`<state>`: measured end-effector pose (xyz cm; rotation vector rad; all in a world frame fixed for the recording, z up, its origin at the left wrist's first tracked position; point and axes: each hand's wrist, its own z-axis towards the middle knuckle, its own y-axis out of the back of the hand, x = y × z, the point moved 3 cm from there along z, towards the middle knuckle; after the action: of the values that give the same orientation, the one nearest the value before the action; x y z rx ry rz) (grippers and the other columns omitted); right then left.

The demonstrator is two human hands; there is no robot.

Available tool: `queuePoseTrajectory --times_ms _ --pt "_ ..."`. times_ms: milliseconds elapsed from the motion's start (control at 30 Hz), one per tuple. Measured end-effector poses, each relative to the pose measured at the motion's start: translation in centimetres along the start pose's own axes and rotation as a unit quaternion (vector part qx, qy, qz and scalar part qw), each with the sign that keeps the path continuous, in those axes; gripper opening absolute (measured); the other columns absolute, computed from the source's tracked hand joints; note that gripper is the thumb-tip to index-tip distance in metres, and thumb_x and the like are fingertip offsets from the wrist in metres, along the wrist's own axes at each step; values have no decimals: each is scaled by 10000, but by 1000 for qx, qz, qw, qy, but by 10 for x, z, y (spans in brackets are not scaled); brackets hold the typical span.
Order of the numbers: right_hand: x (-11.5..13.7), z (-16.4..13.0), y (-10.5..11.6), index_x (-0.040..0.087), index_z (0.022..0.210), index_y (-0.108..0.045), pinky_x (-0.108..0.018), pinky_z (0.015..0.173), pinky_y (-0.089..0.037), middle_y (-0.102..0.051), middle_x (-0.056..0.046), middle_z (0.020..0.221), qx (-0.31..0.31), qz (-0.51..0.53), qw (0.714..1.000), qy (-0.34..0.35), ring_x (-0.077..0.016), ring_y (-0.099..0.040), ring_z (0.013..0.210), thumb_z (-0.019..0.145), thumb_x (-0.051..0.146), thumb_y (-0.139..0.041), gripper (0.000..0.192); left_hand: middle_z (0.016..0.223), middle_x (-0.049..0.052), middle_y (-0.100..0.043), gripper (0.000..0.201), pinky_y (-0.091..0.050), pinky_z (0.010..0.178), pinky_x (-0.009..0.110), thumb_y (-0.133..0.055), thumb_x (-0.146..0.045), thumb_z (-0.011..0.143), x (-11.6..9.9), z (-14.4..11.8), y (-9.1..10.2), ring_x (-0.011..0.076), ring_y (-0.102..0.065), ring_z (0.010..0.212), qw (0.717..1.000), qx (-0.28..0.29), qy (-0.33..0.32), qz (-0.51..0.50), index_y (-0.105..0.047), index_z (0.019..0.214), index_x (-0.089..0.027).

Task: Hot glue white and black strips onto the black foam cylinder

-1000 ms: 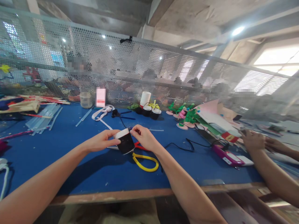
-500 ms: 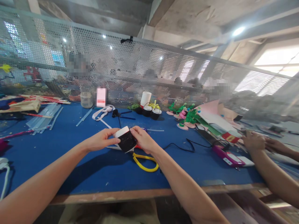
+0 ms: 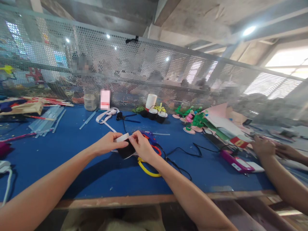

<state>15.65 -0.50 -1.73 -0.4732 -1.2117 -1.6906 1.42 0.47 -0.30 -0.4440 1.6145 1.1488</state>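
Note:
Above the blue table I hold a small black cup with a white rim, tilted. My left hand grips its left side, thumb across the white band. At its right upper edge, the fingers of my right hand pinch the rim. A white ribbon runs from a loose coil toward my left hand; its near end is hidden. Under my right hand lie scissors with a yellow handle, partly covered. Just beyond it is a blue and orange tool, likely a glue gun, with a black cord.
Two small black-and-white buckets stand at the back beside a white stack of cups. Clear glue sticks lie left, green craft plants right. A purple device lies near a co-worker's hands. A perforated screen closes the back.
The cup has turned, showing more of its white rim, and shifted slightly left. My right hand has moved left and down along the rim, uncovering more of the blue tool.

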Motion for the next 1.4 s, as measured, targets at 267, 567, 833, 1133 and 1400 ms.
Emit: queuePoseTrajectory --times_ms 267,567,833,1133,1400 --pt "4 0 3 203 716 -387 -256 584 -391 -502 -1 677 10 -15 999 35 -131 -478 623 802 300 -380 130 691 -3 -600 326 -411 626 244 -572 -347 660 2 1 -2 135 -527 643 1000 17 -10 -14 -607 872 -102" --pt "4 0 1 196 711 -414 -254 592 -387 -484 -6 679 2 -45 998 47 -131 -461 632 798 264 -404 111 671 -12 -567 336 -389 569 219 -557 -341 654 -1 0 -4 122 -493 612 1000 18 -4 19 -592 876 -92" --pt "6 0 2 197 714 -410 -254 603 -395 -506 -5 701 4 -52 998 40 -128 -479 635 799 252 -403 102 633 -22 -511 334 -357 521 193 -507 -371 699 0 0 -7 94 -437 575 1000 15 -22 11 -573 864 -89" --pt "4 1 2 195 703 -407 -253 604 -391 -503 -3 687 7 -53 998 29 -124 -470 622 795 248 -407 106 605 -32 -492 317 -340 496 182 -518 -367 692 1 1 -8 85 -421 546 1000 10 -24 10 -574 841 -92" --pt "5 1 5 193 699 -410 -246 595 -385 -498 1 677 9 -50 998 40 -120 -460 612 793 241 -407 106 621 -26 -510 338 -355 521 195 -520 -382 685 1 1 -7 97 -451 566 1000 8 -28 11 -578 842 -88"
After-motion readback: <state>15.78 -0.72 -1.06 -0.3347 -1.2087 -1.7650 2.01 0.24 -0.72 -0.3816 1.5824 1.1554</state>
